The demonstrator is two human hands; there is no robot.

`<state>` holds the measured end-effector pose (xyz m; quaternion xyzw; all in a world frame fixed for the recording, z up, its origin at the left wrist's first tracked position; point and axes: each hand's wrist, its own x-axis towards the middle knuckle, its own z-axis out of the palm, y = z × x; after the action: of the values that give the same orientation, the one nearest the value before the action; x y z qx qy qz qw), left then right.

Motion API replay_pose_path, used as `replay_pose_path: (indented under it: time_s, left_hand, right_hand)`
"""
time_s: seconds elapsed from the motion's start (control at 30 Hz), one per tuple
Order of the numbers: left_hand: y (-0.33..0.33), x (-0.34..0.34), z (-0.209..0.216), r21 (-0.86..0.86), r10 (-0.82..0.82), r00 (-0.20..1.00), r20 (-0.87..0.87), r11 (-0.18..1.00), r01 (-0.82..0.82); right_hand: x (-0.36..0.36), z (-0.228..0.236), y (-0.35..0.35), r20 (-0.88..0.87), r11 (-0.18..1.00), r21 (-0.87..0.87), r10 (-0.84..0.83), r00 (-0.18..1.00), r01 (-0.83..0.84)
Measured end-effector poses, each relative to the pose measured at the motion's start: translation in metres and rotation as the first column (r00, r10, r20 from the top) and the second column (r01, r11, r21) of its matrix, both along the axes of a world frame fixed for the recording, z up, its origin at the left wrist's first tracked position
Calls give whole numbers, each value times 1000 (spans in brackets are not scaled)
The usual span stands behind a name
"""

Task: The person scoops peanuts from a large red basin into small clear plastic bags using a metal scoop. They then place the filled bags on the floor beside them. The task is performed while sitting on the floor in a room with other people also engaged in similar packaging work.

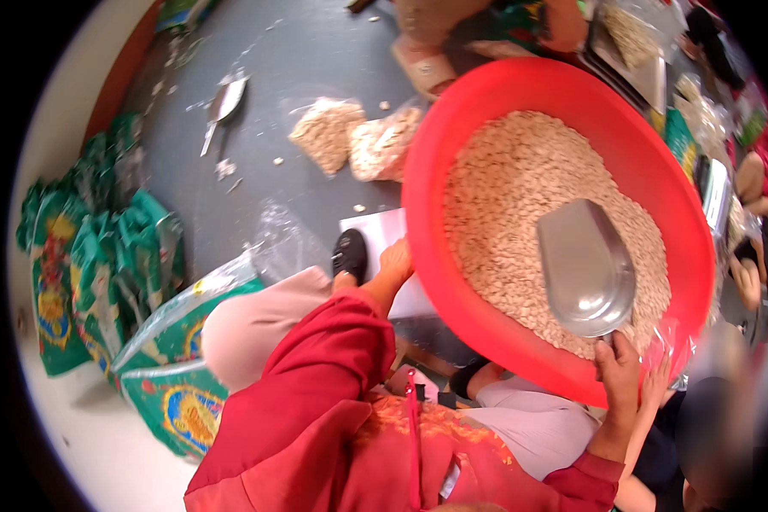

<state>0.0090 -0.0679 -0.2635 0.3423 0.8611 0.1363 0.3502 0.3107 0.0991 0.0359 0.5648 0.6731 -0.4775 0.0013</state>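
Note:
A large red plastic tub holds a heap of pale, flat, seed-like pieces. My right hand is closed around the short handle of a metal scoop at the tub's near rim. The scoop's broad pan rests on the heap, and hardly anything shows in it. At the tub's left side, my left hand meets the outer wall. Its fingers are hidden there, beside a white flat surface. Next to my right hand, another person's hand is at a clear plastic bag.
Two clear bags of the pale pieces lie on the grey floor beyond my left arm. A second metal scoop lies farther left. Several green printed bags line the left wall. Other people sit at the right and far side.

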Motion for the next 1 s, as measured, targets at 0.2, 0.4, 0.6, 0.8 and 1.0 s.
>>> replay_pose_path:
  time_s: [0.2, 0.4, 0.6, 0.8, 1.0]
  left_hand:
    - [-9, 32, -58, 27, -153, 986, 69, 988, 151]
    - [6, 23, -45, -132, -231, 968, 98, 961, 243]
    - [-9, 11, -32, -140, -120, 992, 33, 982, 124]
    - [-28, -18, -10, 217, 528, 826, 199, 798, -563]
    - [-11, -73, 115, 572, 559, 707, 433, 436, -695]
  right_hand:
    - [-1, -2, -1, 161, 966, 176, 161, 974, -189]
    - [-15, 9, -3, 219, 941, 221, 210, 953, -258]
    - [-11, 20, -14, 315, 880, 270, 302, 900, -390]
    - [2, 21, -26, 438, 783, 309, 387, 812, -540]
    - [11, 5, -25, 543, 755, 312, 355, 761, -576]
